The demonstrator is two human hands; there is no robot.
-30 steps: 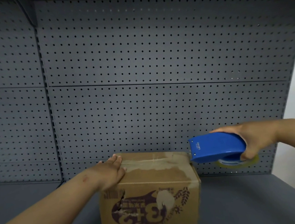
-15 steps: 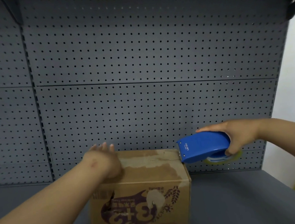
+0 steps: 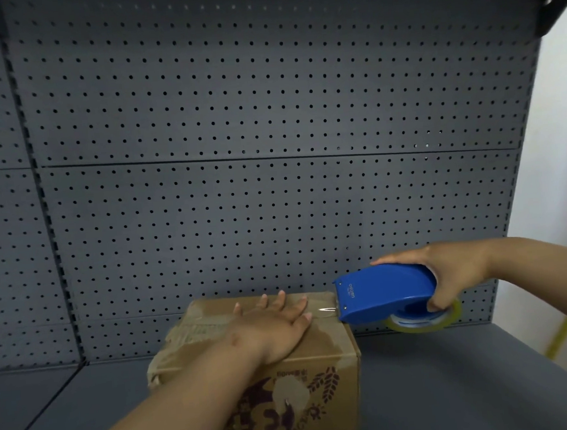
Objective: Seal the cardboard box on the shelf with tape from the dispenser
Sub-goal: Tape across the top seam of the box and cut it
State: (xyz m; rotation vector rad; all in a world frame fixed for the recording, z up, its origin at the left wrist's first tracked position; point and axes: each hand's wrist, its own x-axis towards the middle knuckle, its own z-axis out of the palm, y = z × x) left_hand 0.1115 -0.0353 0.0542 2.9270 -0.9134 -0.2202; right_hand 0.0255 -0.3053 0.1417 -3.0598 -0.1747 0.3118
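A brown cardboard box (image 3: 333, 346) with a purple print on its front stands on the grey shelf (image 3: 458, 387). My left hand (image 3: 277, 327) lies flat on the box's closed top, fingers spread toward the right edge. My right hand (image 3: 456, 272) grips a blue tape dispenser (image 3: 383, 291) just off the box's top right edge. A roll of clear tape (image 3: 423, 322) shows under the dispenser. A short shiny strip of tape (image 3: 327, 309) runs from the dispenser's nose onto the box top near my left fingertips.
A grey pegboard wall (image 3: 272, 181) rises directly behind the box. The shelf's right end meets a white wall (image 3: 562, 159), with a yellow line on the floor (image 3: 559, 335) below it. A vertical upright (image 3: 49, 233) divides the pegboard on the left.
My left hand slid rightward across the box top and now lies flat near its right edge. The dispenser has stayed at the box's right edge, with tape now showing at its nose.
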